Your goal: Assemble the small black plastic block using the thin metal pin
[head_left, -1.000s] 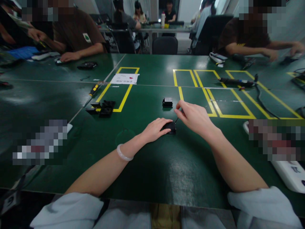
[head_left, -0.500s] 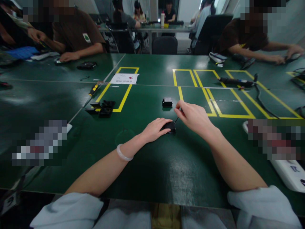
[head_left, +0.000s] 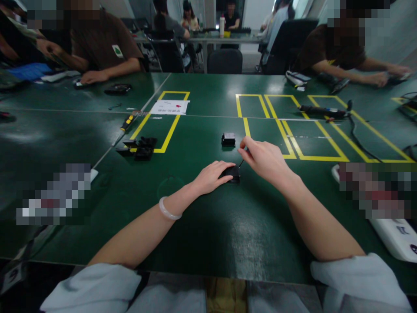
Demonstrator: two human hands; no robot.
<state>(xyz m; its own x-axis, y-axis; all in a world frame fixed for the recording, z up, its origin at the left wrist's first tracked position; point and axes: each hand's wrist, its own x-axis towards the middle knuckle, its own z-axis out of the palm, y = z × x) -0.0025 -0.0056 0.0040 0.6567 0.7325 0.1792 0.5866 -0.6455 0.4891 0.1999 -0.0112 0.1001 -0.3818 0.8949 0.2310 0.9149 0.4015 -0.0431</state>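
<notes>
On the green table (head_left: 202, 226), a small flat black part (head_left: 233, 174) lies under the fingertips of my left hand (head_left: 213, 177), which hold it at its left side. My right hand (head_left: 260, 157) pinches a thin dark tool (head_left: 241, 164), whose lower end meets the part's upper right corner. Most of the tool is hidden in my fingers. Just beyond my hands sits a second small black block (head_left: 228, 139) with a lighter top.
Several black pieces (head_left: 143, 148) and a yellow-and-black screwdriver (head_left: 127, 122) lie to the left. A paper label (head_left: 171, 107) rests by yellow tape outlines. A black tool with a cable (head_left: 324, 112) lies at the right. People sit across the table.
</notes>
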